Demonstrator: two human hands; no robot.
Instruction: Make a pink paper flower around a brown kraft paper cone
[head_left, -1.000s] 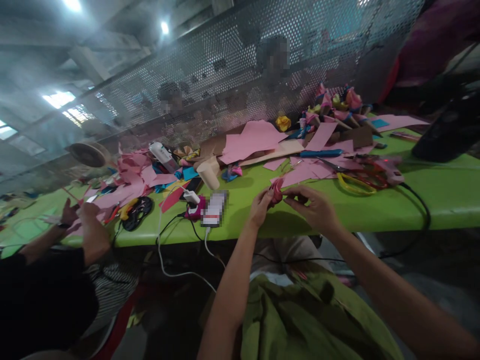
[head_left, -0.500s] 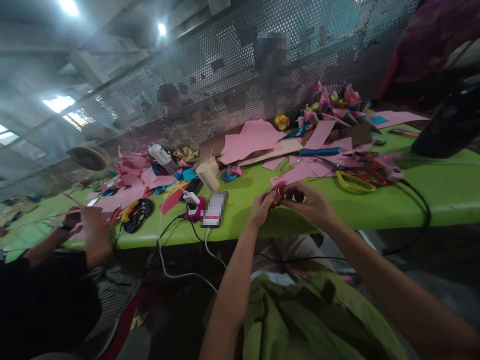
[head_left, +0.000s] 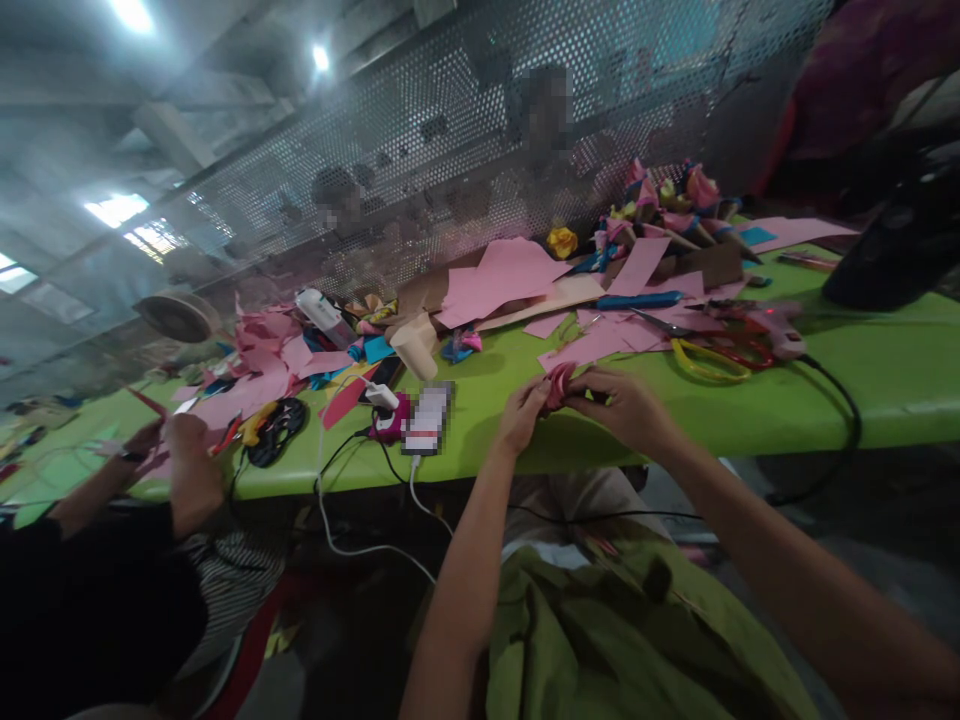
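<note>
A small pink paper flower [head_left: 559, 386] with curled layers is held over the front edge of the green table [head_left: 495, 385]. My left hand [head_left: 523, 412] is closed around its left side, fingers wrapped at the base. From the right, my right hand [head_left: 615, 402] pinches the flower's edge between thumb and fingertips. Pink paper scraps [head_left: 600, 342] lie just beyond my hands. To the right of them are scissors with yellow and red handles [head_left: 709, 362] and a pink glue gun [head_left: 784, 332].
A phone [head_left: 429, 418] on a white cable and a magenta plug adapter [head_left: 390, 418] lie left of my hands. Finished paper flowers [head_left: 675, 200] are piled at the back right. A dark bottle [head_left: 892, 250] stands far right. At left, a co-worker's hands [head_left: 176, 440] handle pink paper.
My right fingers have shifted slightly on the pink flower, and more of its curled petals show now. The co-worker's hands at left have moved a little.
</note>
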